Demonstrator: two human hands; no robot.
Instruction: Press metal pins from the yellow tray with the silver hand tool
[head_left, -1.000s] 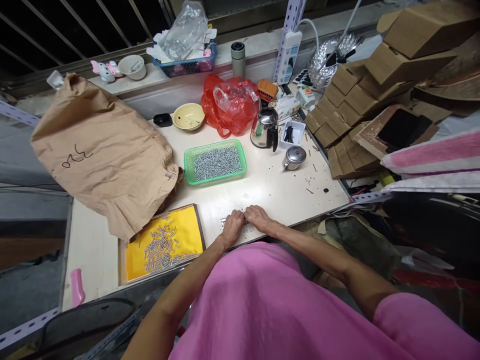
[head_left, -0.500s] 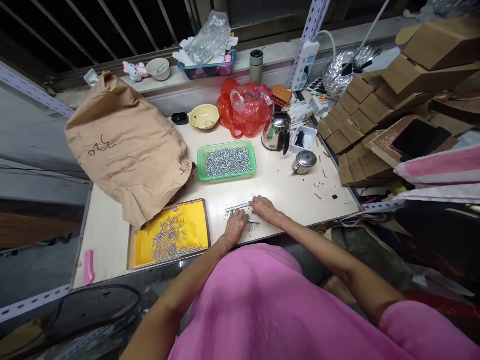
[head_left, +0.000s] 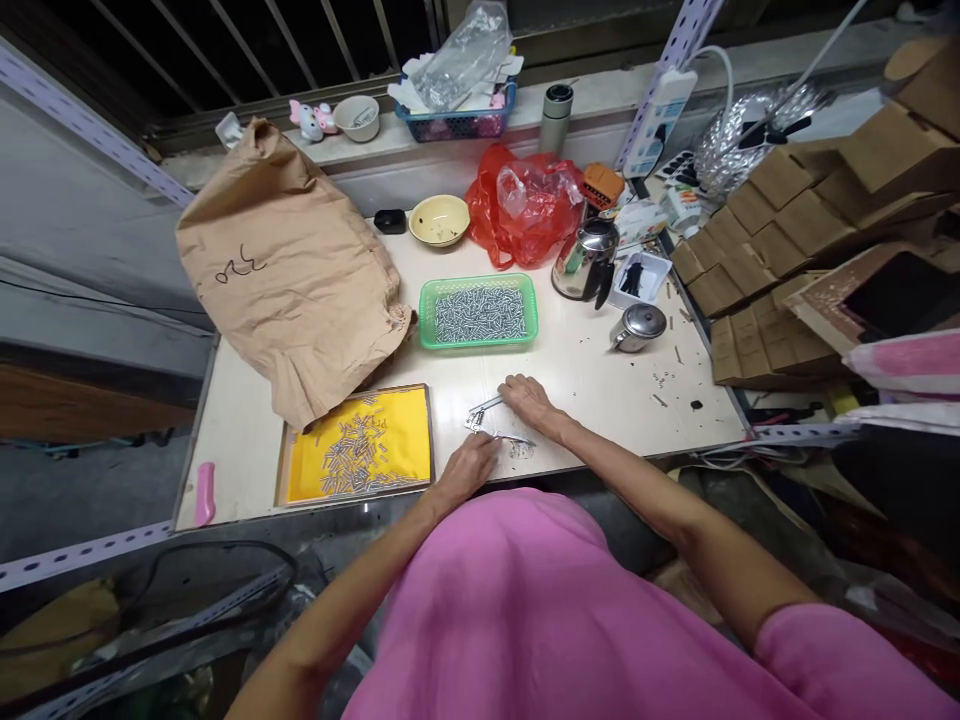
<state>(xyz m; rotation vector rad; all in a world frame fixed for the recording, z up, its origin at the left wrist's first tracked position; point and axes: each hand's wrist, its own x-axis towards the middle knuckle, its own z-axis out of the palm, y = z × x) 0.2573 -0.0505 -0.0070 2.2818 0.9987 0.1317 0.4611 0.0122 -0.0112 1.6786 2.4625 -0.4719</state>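
A small hinged metal fixture (head_left: 474, 419) lies on the table in front of me, its two thin bars spread apart like a V. My right hand (head_left: 529, 402) grips the end of the upper bar with curled fingers. Beside the lower bar is my left hand (head_left: 469, 465), its fingers bent onto that bar. Fine dark marks or bits (head_left: 520, 451) show on the tabletop near the lower bar. To the left, a yellow-lined tray (head_left: 406, 420) bears many short metal pins (head_left: 351, 455). Behind the hands, a green plastic basket (head_left: 478, 345) is full of similar metal pieces.
A large brown paper sack (head_left: 292, 270) overlaps the tray's back corner. Further back are a yellow bowl (head_left: 439, 221), a red plastic bag (head_left: 517, 220), a steel kettle (head_left: 585, 262) and a lidded metal cup (head_left: 639, 327). Cardboard boxes (head_left: 780, 250) are stacked at the right.
The fixture's bars, close together before, are now swung apart. My right hand has shifted away from my left with the upper bar. The view has turned slightly left.
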